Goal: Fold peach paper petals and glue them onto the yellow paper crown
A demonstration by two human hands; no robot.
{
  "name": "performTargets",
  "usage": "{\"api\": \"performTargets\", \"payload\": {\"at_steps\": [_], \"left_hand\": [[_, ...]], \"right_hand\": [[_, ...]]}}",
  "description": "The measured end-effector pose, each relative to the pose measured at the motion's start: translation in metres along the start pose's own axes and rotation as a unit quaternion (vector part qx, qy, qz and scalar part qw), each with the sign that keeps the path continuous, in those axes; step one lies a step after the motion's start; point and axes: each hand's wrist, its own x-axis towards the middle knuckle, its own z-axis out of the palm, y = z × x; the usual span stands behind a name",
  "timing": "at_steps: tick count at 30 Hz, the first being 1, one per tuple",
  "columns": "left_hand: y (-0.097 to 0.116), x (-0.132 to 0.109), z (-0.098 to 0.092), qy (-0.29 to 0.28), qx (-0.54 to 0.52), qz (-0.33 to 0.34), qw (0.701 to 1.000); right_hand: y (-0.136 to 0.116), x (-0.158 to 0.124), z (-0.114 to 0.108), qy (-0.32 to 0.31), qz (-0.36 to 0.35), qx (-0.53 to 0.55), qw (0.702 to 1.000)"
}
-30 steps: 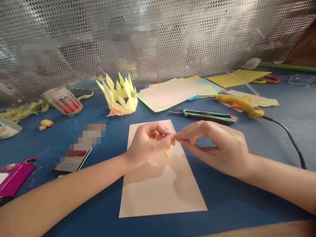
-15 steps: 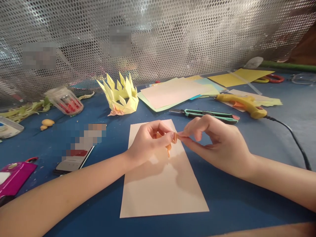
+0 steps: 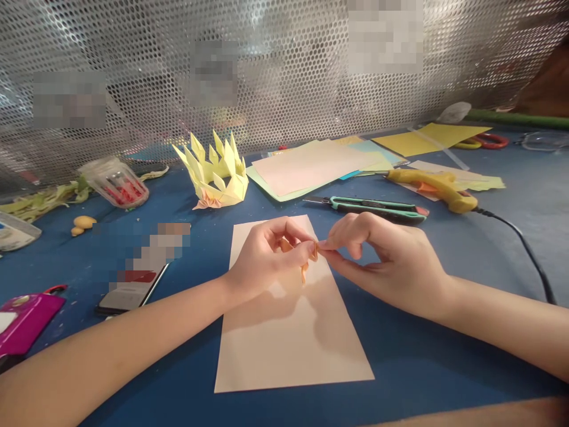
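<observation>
A small orange folded paper piece (image 3: 304,270) is pinched between both hands, mostly hidden by fingers. My left hand (image 3: 271,255) is closed on its main part, thumb against the forefinger. With thumb and forefinger, my right hand (image 3: 384,258) grips the piece's right tip. Beneath the hands a pale pinkish paper sheet (image 3: 288,350) lies flat on the blue table. Just beyond my right hand rests a green and black utility knife (image 3: 377,209), its blade pointing left. A yellow folded-paper crown (image 3: 217,178) with a peach paper flower (image 3: 207,200) stands behind the sheet.
A phone (image 3: 133,290) and a magenta object (image 3: 29,320) lie at left. A clear jar (image 3: 114,182) with red bits is tipped over behind them. Stacked coloured papers (image 3: 311,169), a yellow hot glue gun (image 3: 438,187) with cord, and scissors (image 3: 491,141) lie toward the perforated metal screen (image 3: 284,71).
My right hand's raised fingers have dipped slightly. Both hands keep hold of the orange paper piece, and the view has shifted a little.
</observation>
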Motion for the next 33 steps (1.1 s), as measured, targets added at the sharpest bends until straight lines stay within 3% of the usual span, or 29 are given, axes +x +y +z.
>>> {"api": "performTargets", "payload": {"at_steps": [13,21,28,33], "left_hand": [[-0.001,-0.001,0.0,-0.01,0.022,-0.005,1.0],[0.005,-0.008,0.004,0.007,0.12,0.066,0.991],[0.002,-0.007,0.003,-0.011,0.1,0.047,0.994],[0.004,-0.012,0.007,0.066,0.186,0.126,0.972]], "right_hand": [[-0.001,0.002,-0.001,-0.017,-0.02,-0.017,0.999],[0.0,0.003,-0.003,-0.058,-0.122,-0.035,0.99],[-0.003,0.004,-0.003,-0.031,-0.051,-0.016,0.998],[-0.004,0.007,-0.002,0.007,-0.055,-0.028,0.998]]}}
